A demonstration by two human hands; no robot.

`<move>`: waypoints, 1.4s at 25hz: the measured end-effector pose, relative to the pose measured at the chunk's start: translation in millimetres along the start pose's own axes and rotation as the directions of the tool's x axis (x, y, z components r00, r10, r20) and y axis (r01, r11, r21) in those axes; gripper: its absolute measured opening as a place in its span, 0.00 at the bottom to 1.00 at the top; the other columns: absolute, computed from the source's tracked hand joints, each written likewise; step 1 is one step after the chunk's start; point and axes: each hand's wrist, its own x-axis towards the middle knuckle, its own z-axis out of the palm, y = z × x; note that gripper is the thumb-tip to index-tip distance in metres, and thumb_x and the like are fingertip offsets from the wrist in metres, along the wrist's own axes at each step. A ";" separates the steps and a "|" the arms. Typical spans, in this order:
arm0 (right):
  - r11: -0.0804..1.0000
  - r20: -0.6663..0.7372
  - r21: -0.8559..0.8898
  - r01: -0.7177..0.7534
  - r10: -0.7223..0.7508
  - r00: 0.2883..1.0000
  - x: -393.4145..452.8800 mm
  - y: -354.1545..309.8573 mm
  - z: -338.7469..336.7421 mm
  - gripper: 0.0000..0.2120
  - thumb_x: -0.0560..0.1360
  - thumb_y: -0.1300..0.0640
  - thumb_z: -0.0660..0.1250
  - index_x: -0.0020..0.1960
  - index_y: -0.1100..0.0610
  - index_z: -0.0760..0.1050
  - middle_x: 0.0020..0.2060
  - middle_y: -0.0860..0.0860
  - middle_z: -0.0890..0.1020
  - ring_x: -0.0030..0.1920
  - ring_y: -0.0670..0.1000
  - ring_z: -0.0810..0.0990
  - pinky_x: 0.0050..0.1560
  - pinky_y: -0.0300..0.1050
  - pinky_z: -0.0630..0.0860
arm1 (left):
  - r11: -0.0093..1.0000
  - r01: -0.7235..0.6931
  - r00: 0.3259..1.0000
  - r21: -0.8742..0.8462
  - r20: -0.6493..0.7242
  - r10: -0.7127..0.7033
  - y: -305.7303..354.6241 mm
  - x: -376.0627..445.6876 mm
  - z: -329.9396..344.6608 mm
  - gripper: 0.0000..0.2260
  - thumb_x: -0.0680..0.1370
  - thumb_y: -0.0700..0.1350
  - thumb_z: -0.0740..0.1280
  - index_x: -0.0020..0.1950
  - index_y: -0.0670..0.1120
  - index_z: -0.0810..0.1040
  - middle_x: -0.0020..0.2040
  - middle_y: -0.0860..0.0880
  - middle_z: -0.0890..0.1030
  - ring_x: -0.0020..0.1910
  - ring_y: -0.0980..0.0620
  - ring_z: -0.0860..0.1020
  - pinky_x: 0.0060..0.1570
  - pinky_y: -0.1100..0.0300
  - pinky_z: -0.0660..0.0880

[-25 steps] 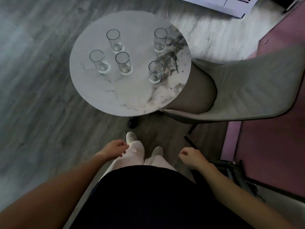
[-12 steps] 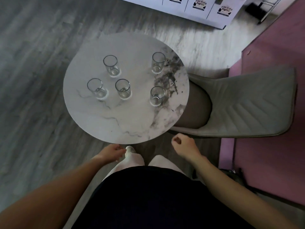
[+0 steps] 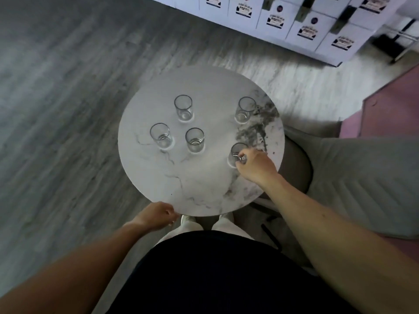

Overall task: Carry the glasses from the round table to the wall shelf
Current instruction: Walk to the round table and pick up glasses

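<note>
Several clear glasses stand upright on the round marble table (image 3: 204, 191). My right hand (image 3: 256, 165) is over the table's right side, its fingers wrapped around the nearest right glass (image 3: 235, 152), which still stands on the tabletop. Other glasses stand at the far right (image 3: 244, 109), far middle (image 3: 183, 107), left (image 3: 161, 135) and centre (image 3: 195, 140). My left hand (image 3: 156, 215) hangs at the table's near edge, fingers loosely curled and holding nothing. The wall shelf is not in view.
A grey padded chair (image 3: 353, 182) sits tucked against the table's right side. White labelled boxes (image 3: 294, 26) line the floor beyond the table. A pink surface (image 3: 390, 105) lies at the right. Bare grey wood floor spreads to the left.
I have stepped up to the table. My right hand rose from beside my hip, reached over the right side and closed around the near right glass. My left hand hardly moved.
</note>
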 end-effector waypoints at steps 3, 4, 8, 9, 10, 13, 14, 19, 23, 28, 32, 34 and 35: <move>0.998 -0.008 -0.057 0.015 -0.015 1.000 7.0 5.2 5.7 0.11 0.78 0.48 0.65 0.55 0.52 0.80 0.54 0.55 0.82 0.52 0.56 0.81 0.50 0.48 0.78 | 0.991 -0.116 0.987 0.067 -0.100 0.122 25.6 7.3 -26.8 0.12 0.75 0.54 0.70 0.32 0.54 0.76 0.34 0.54 0.84 0.36 0.56 0.81 0.43 0.61 0.76; 0.998 -0.015 -0.067 0.022 -0.023 1.000 8.4 6.5 6.7 0.11 0.78 0.48 0.65 0.55 0.53 0.81 0.54 0.55 0.82 0.52 0.56 0.81 0.50 0.48 0.79 | 0.987 -0.135 0.980 0.083 -0.138 0.145 37.0 10.5 -35.9 0.11 0.75 0.54 0.69 0.33 0.54 0.76 0.34 0.54 0.83 0.37 0.56 0.81 0.43 0.60 0.75; 0.999 -0.009 -0.036 0.040 -0.040 0.999 10.5 10.7 5.8 0.12 0.78 0.48 0.67 0.54 0.53 0.82 0.51 0.55 0.84 0.51 0.56 0.83 0.51 0.48 0.80 | 0.973 -0.162 0.894 0.167 -0.392 0.216 81.0 22.6 -65.0 0.08 0.76 0.53 0.68 0.43 0.50 0.80 0.38 0.53 0.83 0.41 0.50 0.82 0.41 0.58 0.72; 0.999 -0.007 -0.025 0.042 -0.042 0.999 11.0 11.8 4.9 0.11 0.77 0.48 0.67 0.54 0.53 0.82 0.50 0.54 0.84 0.50 0.56 0.83 0.50 0.48 0.80 | 0.969 -0.164 0.850 0.186 -0.471 0.234 90.3 25.6 -69.8 0.07 0.76 0.52 0.68 0.46 0.49 0.79 0.39 0.53 0.84 0.41 0.49 0.82 0.40 0.58 0.72; 0.999 -0.001 -0.018 0.041 -0.041 0.999 11.1 12.7 4.4 0.11 0.77 0.48 0.67 0.54 0.52 0.82 0.50 0.54 0.84 0.50 0.55 0.83 0.50 0.48 0.80 | 0.966 -0.168 0.810 0.196 -0.531 0.249 98.2 28.7 -74.4 0.07 0.76 0.52 0.68 0.49 0.50 0.78 0.40 0.53 0.84 0.42 0.47 0.82 0.40 0.58 0.71; 1.000 0.022 -0.008 0.028 -0.028 0.999 12.9 14.2 4.9 0.12 0.78 0.48 0.65 0.56 0.51 0.82 0.53 0.55 0.83 0.50 0.55 0.82 0.50 0.48 0.79 | 0.962 -0.146 0.815 0.229 -0.524 0.248 112.3 44.7 -84.5 0.16 0.75 0.55 0.68 0.59 0.52 0.71 0.41 0.53 0.85 0.45 0.44 0.83 0.44 0.52 0.76; 1.000 0.033 -0.002 0.022 -0.022 0.999 13.6 14.4 5.1 0.12 0.78 0.47 0.65 0.56 0.51 0.81 0.54 0.55 0.82 0.50 0.55 0.82 0.51 0.49 0.80 | 0.960 -0.116 0.842 0.255 -0.488 0.231 114.2 50.3 -86.0 0.19 0.74 0.57 0.67 0.62 0.54 0.68 0.42 0.52 0.85 0.47 0.43 0.82 0.46 0.50 0.77; 0.999 0.071 -0.007 0.034 -0.033 0.997 15.8 14.6 1.8 0.13 0.79 0.50 0.63 0.59 0.54 0.81 0.54 0.55 0.83 0.52 0.56 0.82 0.53 0.50 0.80 | 0.941 -0.053 0.908 0.335 -0.376 0.185 110.9 68.4 -82.7 0.21 0.75 0.59 0.66 0.65 0.56 0.68 0.52 0.48 0.84 0.55 0.42 0.80 0.51 0.49 0.77; 0.999 0.055 0.002 0.048 -0.048 0.997 16.5 14.9 2.2 0.12 0.78 0.51 0.65 0.57 0.53 0.82 0.52 0.56 0.84 0.52 0.57 0.82 0.53 0.51 0.81 | 0.928 -0.064 0.862 0.367 -0.447 0.237 115.8 76.0 -83.0 0.14 0.78 0.56 0.63 0.61 0.53 0.76 0.56 0.44 0.83 0.57 0.39 0.79 0.52 0.49 0.76; 0.994 0.043 -0.038 0.099 -0.098 0.994 18.0 11.2 -4.7 0.11 0.80 0.52 0.65 0.56 0.55 0.82 0.49 0.56 0.84 0.49 0.57 0.82 0.50 0.51 0.79 | 0.890 -0.041 0.844 0.454 -0.461 0.274 125.5 72.1 -91.3 0.13 0.81 0.55 0.60 0.56 0.49 0.78 0.53 0.41 0.84 0.53 0.39 0.81 0.46 0.52 0.71; 0.985 0.031 -0.072 0.157 -0.155 0.987 24.8 -2.1 -34.8 0.10 0.80 0.51 0.61 0.56 0.54 0.77 0.51 0.55 0.82 0.51 0.57 0.81 0.50 0.50 0.76 | 0.858 -0.057 0.852 0.510 -0.423 0.308 140.2 56.1 -113.4 0.13 0.82 0.56 0.58 0.55 0.48 0.73 0.51 0.40 0.84 0.52 0.38 0.82 0.51 0.49 0.73; 0.977 0.014 -0.097 0.188 -0.188 0.982 32.9 -14.7 -62.2 0.11 0.80 0.49 0.60 0.56 0.54 0.77 0.52 0.55 0.82 0.52 0.58 0.81 0.51 0.50 0.76 | 0.869 -0.046 0.841 0.492 -0.450 0.299 158.6 47.4 -138.2 0.14 0.81 0.57 0.58 0.57 0.49 0.73 0.53 0.40 0.83 0.53 0.37 0.81 0.49 0.50 0.73; 0.971 -0.020 -0.105 0.214 -0.217 0.976 37.0 -21.9 -78.0 0.12 0.80 0.48 0.61 0.56 0.54 0.77 0.52 0.55 0.82 0.53 0.58 0.81 0.52 0.51 0.77 | 0.877 -0.041 0.820 0.478 -0.485 0.303 168.0 41.9 -154.3 0.14 0.81 0.57 0.58 0.57 0.50 0.74 0.54 0.40 0.83 0.53 0.37 0.81 0.49 0.50 0.74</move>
